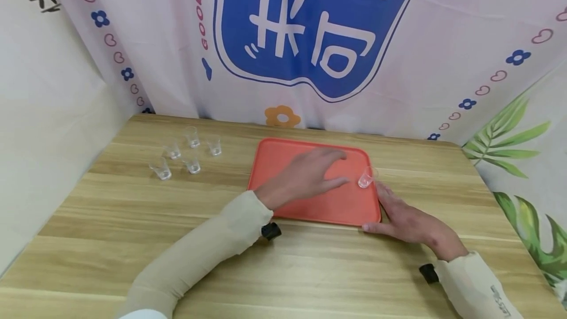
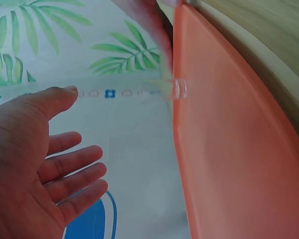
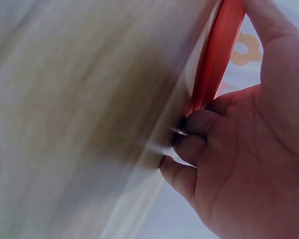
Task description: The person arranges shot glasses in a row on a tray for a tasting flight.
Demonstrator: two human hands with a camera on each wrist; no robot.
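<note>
A printed curtain backs our wooden table. Our left hand, fingers spread wide and empty, hovers over the orange tray; our right hand lies against its 3 o'clock edge. The small clear cup there looks light, slippery, fragile; pinch its walls.

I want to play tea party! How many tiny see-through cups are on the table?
6. Five small clear plastic cups cluster on the wooden table at far left; one more tilts over the orange plastic tray by the right hand.
</note>
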